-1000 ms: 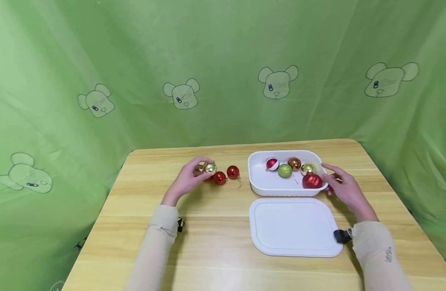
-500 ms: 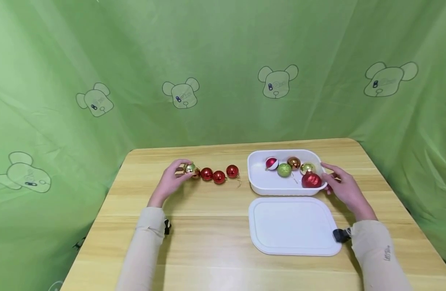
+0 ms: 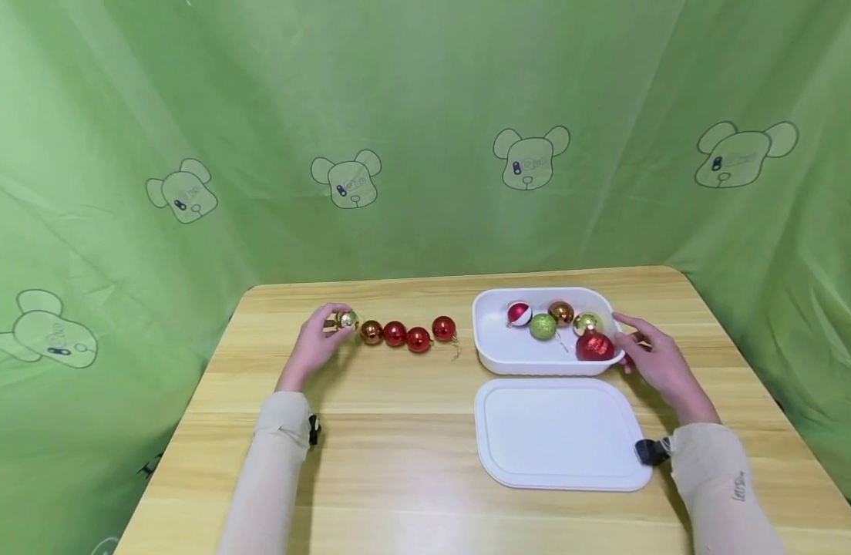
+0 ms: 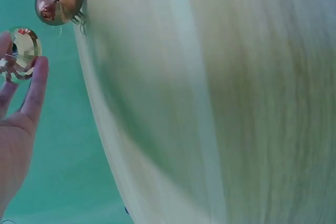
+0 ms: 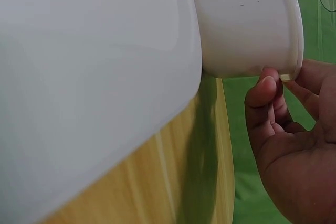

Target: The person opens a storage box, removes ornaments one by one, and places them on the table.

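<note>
My left hand (image 3: pixel 313 343) pinches a shiny gold Christmas bauble (image 3: pixel 346 320) between thumb and fingers, at the left end of a row of baubles. The same gold bauble (image 4: pixel 23 53) shows faceted reflections in the left wrist view. Just right of it lies a copper bauble (image 3: pixel 371 332), followed by red baubles (image 3: pixel 395 333). At the right, my right hand (image 3: pixel 657 361) holds the end wall of a white plastic box (image 3: pixel 491 356). In the right wrist view, thumb and fingertips grip the box (image 5: pixel 247 30) near its rim.
Inside the box lie a red-and-white bauble (image 3: pixel 519 313), a green glitter bauble (image 3: pixel 543 326), a copper one (image 3: pixel 561 312), a gold one (image 3: pixel 587 324) and a large red ornament (image 3: pixel 595 344). A white lid (image 3: pixel 563 433) lies flat before the box on the wooden table (image 3: pixel 398 462).
My left hand has moved left with the gold bauble, past the red ones to the left of the copper bauble, which now shows fully. The right hand keeps its place on the box.
</note>
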`<state>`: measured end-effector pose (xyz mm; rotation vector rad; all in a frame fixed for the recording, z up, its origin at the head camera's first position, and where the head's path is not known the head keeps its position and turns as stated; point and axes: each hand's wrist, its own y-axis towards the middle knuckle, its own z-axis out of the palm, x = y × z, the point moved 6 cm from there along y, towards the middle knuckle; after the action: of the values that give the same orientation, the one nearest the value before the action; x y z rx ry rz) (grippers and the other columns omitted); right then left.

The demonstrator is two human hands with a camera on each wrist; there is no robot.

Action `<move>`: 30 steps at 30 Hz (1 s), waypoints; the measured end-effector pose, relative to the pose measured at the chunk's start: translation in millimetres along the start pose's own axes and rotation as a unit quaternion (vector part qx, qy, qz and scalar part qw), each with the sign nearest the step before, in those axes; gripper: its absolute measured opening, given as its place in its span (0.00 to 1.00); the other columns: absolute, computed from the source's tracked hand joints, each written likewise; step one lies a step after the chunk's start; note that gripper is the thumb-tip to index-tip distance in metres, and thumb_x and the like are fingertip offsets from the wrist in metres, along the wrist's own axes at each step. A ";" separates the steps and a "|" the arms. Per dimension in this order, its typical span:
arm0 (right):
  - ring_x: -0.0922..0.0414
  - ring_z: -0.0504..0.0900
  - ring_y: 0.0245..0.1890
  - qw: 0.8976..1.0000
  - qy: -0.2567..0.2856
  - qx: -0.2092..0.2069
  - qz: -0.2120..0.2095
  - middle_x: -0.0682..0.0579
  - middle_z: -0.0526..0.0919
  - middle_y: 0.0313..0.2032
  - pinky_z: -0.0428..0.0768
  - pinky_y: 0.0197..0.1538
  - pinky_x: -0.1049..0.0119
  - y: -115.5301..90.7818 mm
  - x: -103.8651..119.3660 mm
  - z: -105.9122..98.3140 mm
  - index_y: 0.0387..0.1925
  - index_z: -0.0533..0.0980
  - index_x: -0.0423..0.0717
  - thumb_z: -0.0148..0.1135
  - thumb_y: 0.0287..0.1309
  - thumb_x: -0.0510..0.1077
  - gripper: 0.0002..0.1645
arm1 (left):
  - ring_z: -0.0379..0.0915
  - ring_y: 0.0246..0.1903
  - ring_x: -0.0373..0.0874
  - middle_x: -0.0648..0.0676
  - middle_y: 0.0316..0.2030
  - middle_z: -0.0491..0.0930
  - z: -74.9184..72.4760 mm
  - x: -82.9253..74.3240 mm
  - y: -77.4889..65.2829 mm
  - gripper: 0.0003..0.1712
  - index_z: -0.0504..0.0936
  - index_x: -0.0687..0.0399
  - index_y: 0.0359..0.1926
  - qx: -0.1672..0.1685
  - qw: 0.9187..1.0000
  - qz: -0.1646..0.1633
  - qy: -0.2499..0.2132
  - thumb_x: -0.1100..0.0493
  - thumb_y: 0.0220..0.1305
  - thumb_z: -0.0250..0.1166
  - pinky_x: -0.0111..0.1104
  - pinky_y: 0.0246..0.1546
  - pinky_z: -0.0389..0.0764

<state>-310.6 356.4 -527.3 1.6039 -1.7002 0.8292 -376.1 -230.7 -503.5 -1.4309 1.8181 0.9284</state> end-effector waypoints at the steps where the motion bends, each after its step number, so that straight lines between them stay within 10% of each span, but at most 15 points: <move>1: 0.57 0.80 0.27 1.000 0.000 -0.002 -0.001 0.41 0.77 0.40 0.80 0.28 0.63 0.2 -0.3 0.2 0.79 0.59 0.51 0.49 0.79 0.58 0.35 | 0.75 0.63 0.60 0.61 0.64 0.75 -0.2 1.3 0.6 0.25 0.76 0.56 0.65 0.000 1.000 -0.001 0.004 0.65 0.69 0.67 0.48 0.65 0.80; 30: 0.56 0.80 0.28 1.000 0.001 0.002 -0.001 0.41 0.78 0.41 0.81 0.29 0.63 -0.2 -0.6 1.6 0.80 0.58 0.52 0.48 0.80 0.58 0.36 | 0.75 0.62 0.65 0.65 0.66 0.75 6.9 23.5 0.2 0.27 0.72 0.54 0.70 0.028 0.996 -0.064 0.059 0.64 0.72 0.63 0.54 0.60 0.82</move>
<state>-310.4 355.5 -528.7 1.6064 -1.6967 0.8332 -380.7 -237.3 -526.6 -1.5762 1.7968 0.7370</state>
